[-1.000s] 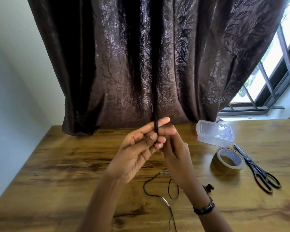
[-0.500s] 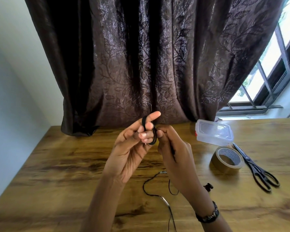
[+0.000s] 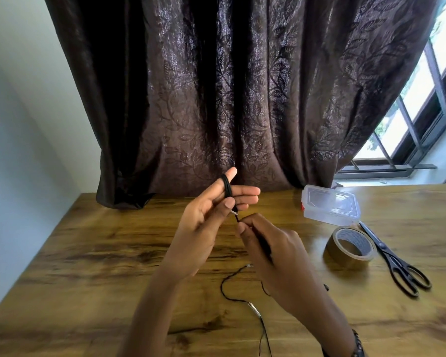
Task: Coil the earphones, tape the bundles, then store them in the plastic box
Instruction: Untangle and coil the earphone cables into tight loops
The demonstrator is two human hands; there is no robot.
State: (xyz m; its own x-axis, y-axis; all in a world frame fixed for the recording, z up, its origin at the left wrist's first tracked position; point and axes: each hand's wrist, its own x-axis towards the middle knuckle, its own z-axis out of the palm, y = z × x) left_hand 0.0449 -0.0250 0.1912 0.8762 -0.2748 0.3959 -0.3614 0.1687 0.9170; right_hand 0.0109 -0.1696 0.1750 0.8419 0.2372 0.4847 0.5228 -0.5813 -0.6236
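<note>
Earphones (image 3: 227, 188), wound in black loops around the left hand's (image 3: 211, 222) extended index and middle fingers above the wooden table (image 3: 88, 253), with the coil seated lower and the fingers spread straighter than half a second earlier. Tail end pinched in the right hand (image 3: 265, 246), drawn down off the coil, likely the final turn before taping. Second earphone cable (image 3: 232, 287) left loose on the table beneath the wrists. Plastic box (image 3: 330, 207), lid on, tape roll (image 3: 350, 247) and scissors (image 3: 397, 264) waiting well apart at right, unobstructed.
</note>
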